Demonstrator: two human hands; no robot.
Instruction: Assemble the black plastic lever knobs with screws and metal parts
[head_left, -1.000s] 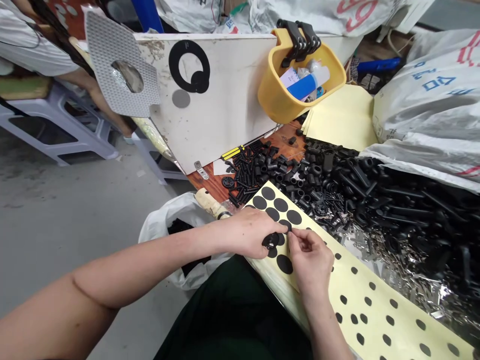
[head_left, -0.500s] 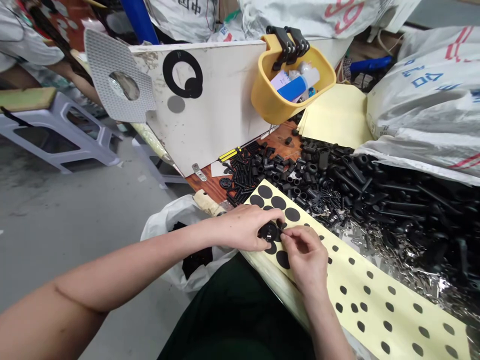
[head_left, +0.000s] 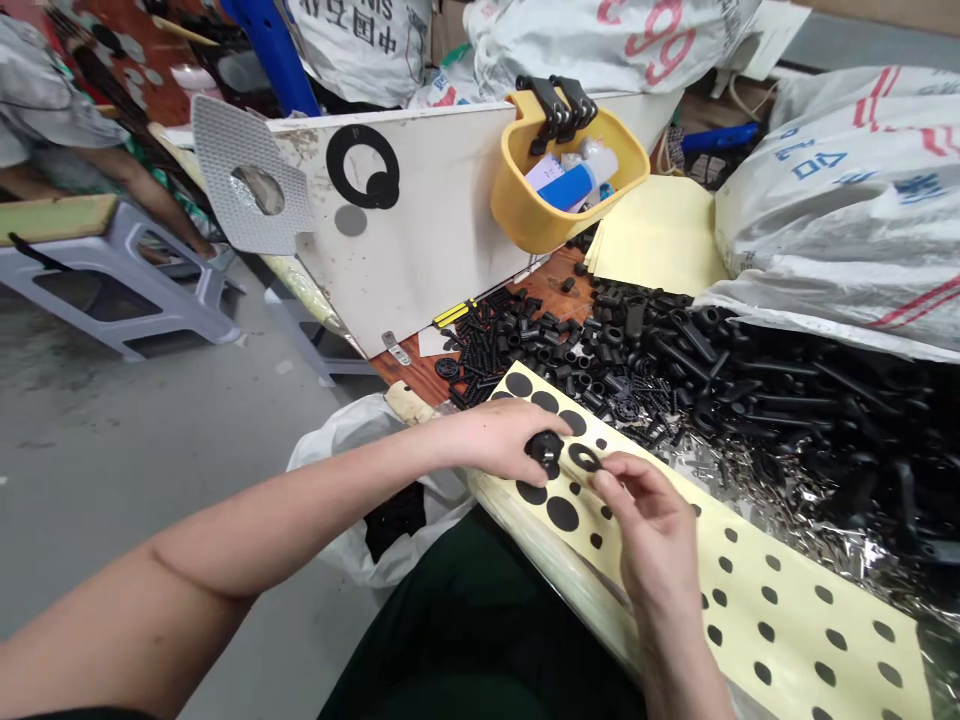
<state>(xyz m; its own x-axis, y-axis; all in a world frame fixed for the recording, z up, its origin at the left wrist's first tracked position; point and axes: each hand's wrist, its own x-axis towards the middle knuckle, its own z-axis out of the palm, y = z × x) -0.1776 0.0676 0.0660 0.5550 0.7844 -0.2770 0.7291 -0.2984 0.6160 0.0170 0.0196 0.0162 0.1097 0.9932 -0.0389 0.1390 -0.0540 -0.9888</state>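
Note:
My left hand [head_left: 504, 438] is closed around a small round black plastic part [head_left: 546, 452] with a shiny metal bit at its middle. Just to its right, a flat black ring [head_left: 583, 458] hangs over the sheet, its edge pinched between thumb and forefinger of my right hand [head_left: 654, 510]. The ring and the round part are apart. Beneath both hands lies a long pale yellow sheet [head_left: 787, 570] bearing large black discs [head_left: 562, 513] at its far end and several rows of small black dots [head_left: 766, 632].
Black plastic parts [head_left: 735, 375] and shiny metal pieces [head_left: 795, 490] are heaped behind the sheet. A yellow bin [head_left: 536, 215] hangs on a white board [head_left: 442, 220]. Left of my lap is a white bag [head_left: 322, 440] with black contents. White sacks [head_left: 832, 200] stand at the right.
My right hand has drawn right, away from the round part in my left hand, and the black ring now shows at its fingertips. The left hand keeps its hold.

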